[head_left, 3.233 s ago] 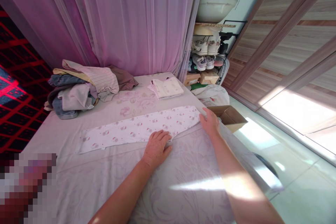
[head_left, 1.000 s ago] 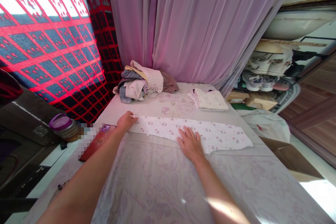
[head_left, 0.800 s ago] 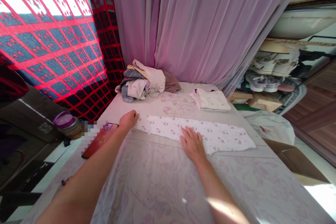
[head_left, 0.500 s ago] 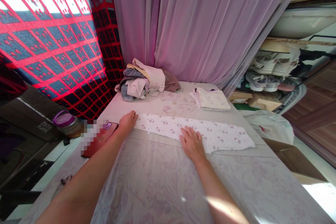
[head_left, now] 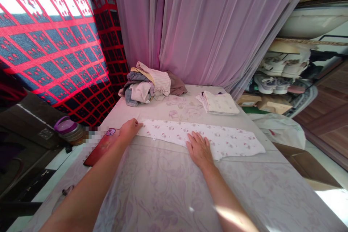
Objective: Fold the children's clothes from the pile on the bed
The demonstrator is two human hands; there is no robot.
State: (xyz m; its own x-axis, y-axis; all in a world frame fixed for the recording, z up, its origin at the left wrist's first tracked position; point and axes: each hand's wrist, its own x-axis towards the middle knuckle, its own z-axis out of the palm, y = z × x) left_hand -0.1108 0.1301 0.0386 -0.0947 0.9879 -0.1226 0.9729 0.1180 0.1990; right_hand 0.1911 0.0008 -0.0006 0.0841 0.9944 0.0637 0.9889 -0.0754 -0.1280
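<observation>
A pair of white printed trousers, folded lengthwise into a long strip, lies flat across the bed in the head view. My left hand is closed at the left end of the strip, thumb and fingers pinched on its edge. Lying flat on the middle of the fabric, fingers spread, is my right hand. Part of the trousers is hidden under the right palm. A red phone rests beside my left forearm.
A rumpled pile of clothes sits at the back left of the bed. At the back right is a folded stack of fabric. Purple curtains hang behind. Shoes stand on a right-hand rack, above a cardboard box.
My left hand has shifted slightly down at the left end of the trousers. My right hand stays nearly in place on the fabric.
</observation>
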